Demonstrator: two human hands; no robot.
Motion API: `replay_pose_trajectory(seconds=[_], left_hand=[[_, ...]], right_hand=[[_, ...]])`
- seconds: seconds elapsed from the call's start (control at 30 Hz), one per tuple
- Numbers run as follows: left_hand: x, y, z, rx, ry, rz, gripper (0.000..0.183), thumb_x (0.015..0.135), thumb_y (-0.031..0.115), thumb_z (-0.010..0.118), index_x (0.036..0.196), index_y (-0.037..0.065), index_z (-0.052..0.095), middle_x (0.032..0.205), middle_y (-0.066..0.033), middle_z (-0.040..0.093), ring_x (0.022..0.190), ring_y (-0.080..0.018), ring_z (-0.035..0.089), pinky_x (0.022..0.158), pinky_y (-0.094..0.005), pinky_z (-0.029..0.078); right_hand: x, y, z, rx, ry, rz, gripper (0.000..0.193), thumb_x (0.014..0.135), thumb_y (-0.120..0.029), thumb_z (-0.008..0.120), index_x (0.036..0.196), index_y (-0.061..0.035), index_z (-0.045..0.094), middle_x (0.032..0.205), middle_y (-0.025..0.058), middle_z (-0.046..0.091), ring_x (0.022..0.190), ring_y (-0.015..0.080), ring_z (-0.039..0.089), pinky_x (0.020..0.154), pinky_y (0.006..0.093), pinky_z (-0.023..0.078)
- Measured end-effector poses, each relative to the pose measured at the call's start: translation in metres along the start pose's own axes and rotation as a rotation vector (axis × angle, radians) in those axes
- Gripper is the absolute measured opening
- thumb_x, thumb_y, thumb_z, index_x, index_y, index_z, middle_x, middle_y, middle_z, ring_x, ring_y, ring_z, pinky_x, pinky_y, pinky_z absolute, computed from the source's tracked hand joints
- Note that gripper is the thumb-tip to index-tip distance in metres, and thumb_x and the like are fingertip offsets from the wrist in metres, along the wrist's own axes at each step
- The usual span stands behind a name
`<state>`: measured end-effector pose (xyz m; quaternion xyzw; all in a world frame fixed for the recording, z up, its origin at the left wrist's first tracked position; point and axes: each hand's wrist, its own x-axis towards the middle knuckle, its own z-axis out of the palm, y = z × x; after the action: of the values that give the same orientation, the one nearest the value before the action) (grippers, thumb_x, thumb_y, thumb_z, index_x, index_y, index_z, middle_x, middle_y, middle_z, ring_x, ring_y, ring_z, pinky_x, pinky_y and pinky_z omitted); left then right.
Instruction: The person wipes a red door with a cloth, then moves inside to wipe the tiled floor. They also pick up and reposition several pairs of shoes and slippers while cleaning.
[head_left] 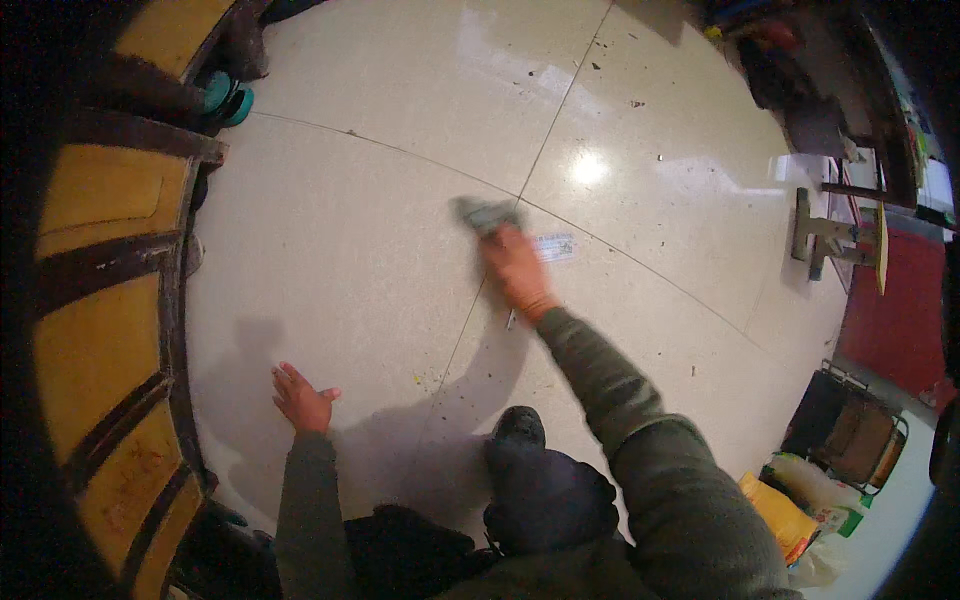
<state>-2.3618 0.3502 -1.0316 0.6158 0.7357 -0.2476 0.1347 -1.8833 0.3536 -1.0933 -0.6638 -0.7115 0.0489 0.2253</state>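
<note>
My right hand reaches far forward over the tiled floor, its fingers closed on a grey-green cloth. Motion blurs both the hand and the cloth, which lies low at the floor near a crossing of tile joints. Just right of that hand, a white printed label lies flat on the floor. My left hand hovers at the lower left with its fingers spread and nothing in them. Scattered dark crumbs dot the tiles beyond my right hand.
Yellow-brown wooden furniture lines the left side, with teal round objects by its far end. At the right are a metal stand, a dark folding chair and several bags. My dark shoe rests below my right forearm.
</note>
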Motion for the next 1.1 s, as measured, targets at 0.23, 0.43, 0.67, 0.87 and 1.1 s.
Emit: replay_pose_trajectory(seconds=[0.23,0.43,0.67,0.87,1.1], left_hand=[[-0.002,0.022,-0.004,-0.181,-0.035,0.037,0.121,0.076,0.03,0.095,0.164,-0.009,0.02,0.17,-0.0305,0.021,0.158,-0.0433,0.026,0.128,-0.049,0.028],[-0.006,0.028,0.006,-0.217,-0.055,0.077,0.131,0.073,0.03,0.096,0.163,-0.012,0.012,0.166,-0.0446,0.013,0.158,-0.0558,0.016,0.13,-0.0515,0.024],[-0.012,0.014,-0.003,-0.428,-0.181,0.066,0.131,0.079,0.032,0.093,0.167,-0.005,0.004,0.171,-0.0387,-0.002,0.16,-0.055,0.003,0.131,-0.0518,0.018],[-0.032,-0.004,0.0,-0.373,-0.059,0.111,0.124,0.081,0.025,0.091,0.169,0.0,0.008,0.171,-0.0388,-0.001,0.16,-0.0549,0.007,0.131,-0.0518,0.016],[0.003,0.015,0.003,-0.5,-0.06,0.267,0.116,0.082,0.022,0.087,0.17,0.007,0.014,0.173,-0.0357,-0.005,0.159,-0.0573,0.004,0.129,-0.0566,0.022]], right_hand=[[0.06,0.045,-0.053,0.092,-0.031,0.344,0.038,0.106,-0.024,0.058,0.141,-0.0099,0.064,0.122,0.0146,0.062,0.106,0.0313,0.058,0.092,0.0443,0.05],[0.129,-0.167,0.062,0.321,-0.134,-0.374,0.052,0.092,-0.009,0.059,0.144,-0.0045,0.061,0.12,0.016,0.059,0.112,0.0358,0.058,0.093,0.0432,0.053],[0.134,-0.185,0.119,0.59,-0.262,-0.162,0.024,0.092,-0.015,0.063,0.112,-0.0023,0.065,0.113,0.0199,0.065,0.107,0.0402,0.059,0.096,0.053,0.048],[0.25,-0.067,0.098,-0.135,-0.096,-0.106,0.037,0.098,-0.018,0.061,0.134,-0.0092,0.064,0.124,0.0186,0.062,0.113,0.0436,0.058,0.097,0.0525,0.05],[0.204,-0.208,0.181,0.507,-0.254,-0.313,0.042,0.089,-0.012,0.057,0.129,-0.0034,0.068,0.142,0.0231,0.058,0.13,0.0461,0.052,0.109,0.0549,0.045]])
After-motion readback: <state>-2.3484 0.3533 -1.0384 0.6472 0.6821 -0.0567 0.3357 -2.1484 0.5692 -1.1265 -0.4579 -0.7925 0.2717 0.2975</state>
